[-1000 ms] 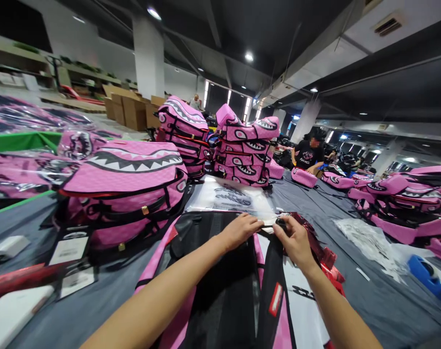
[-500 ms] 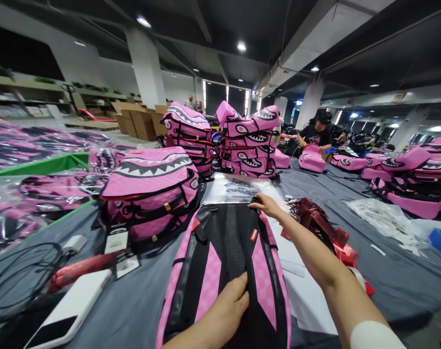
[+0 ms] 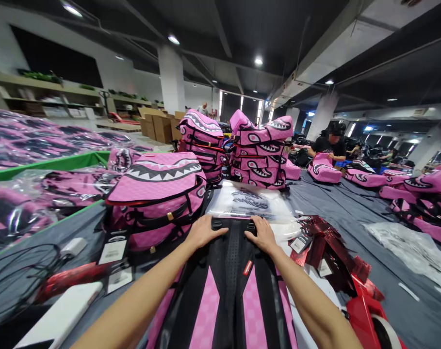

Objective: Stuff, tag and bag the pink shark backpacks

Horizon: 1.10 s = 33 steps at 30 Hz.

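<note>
A pink and black backpack (image 3: pixel 229 295) lies back side up in front of me, its top end pointing away. My left hand (image 3: pixel 203 231) grips the top left corner of the backpack. My right hand (image 3: pixel 262 233) grips the top right corner, fingers curled over the edge by the carry handle. Just beyond the backpack lies a clear printed plastic bag (image 3: pixel 251 203). A pink backpack with a shark-mouth print (image 3: pixel 158 198) sits to the left of my hands.
Stacks of pink shark backpacks (image 3: pixel 258 152) stand ahead. Red foil tags (image 3: pixel 333 252) and a red tape dispenser (image 3: pixel 371 315) lie at the right. Bagged backpacks (image 3: pixel 31 203), cables and a white phone (image 3: pixel 58 320) lie at the left. A person in black (image 3: pixel 329 145) works far right.
My left hand has moved from the backpack's lower middle up to its top left corner. My right hand stays at the top edge. The view has moved closer.
</note>
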Each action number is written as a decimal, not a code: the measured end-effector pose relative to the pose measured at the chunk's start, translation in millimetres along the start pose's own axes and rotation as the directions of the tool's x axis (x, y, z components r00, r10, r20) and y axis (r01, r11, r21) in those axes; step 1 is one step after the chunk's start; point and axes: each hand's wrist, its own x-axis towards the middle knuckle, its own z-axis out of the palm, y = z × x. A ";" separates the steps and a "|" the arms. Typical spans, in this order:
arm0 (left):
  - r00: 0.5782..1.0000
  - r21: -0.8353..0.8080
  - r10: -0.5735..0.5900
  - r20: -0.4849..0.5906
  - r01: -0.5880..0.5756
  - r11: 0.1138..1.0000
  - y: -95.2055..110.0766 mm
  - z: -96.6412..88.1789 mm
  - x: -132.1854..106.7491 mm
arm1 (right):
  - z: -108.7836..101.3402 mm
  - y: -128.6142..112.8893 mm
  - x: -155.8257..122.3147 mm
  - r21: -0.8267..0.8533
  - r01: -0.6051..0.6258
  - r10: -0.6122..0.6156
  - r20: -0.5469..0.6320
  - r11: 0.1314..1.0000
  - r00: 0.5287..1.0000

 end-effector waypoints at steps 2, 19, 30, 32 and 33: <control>0.998 0.000 0.062 -0.032 -0.062 0.998 -2.3 13.9 -2.1 | 5.4 4.6 -4.8 0.090 0.081 -0.073 -0.092 0.993 0.993; 0.976 0.226 0.152 0.153 -0.184 0.957 -38.2 0.0 -143.0 | 2.5 -46.1 -72.6 0.095 0.172 -0.189 0.211 0.980 0.959; 0.941 0.271 -0.156 0.299 0.073 0.960 -25.1 31.3 -70.4 | 44.0 -30.3 17.3 -0.128 -0.045 0.092 0.394 0.991 0.914; 0.924 0.278 -0.216 0.315 0.128 0.952 -14.9 42.0 -77.6 | 48.3 -32.9 16.9 -0.166 -0.069 0.127 0.365 0.984 0.922; 0.918 0.281 -0.233 0.321 0.142 0.949 -9.9 48.4 -80.4 | 50.3 -35.1 15.8 -0.184 -0.081 0.142 0.346 0.980 0.927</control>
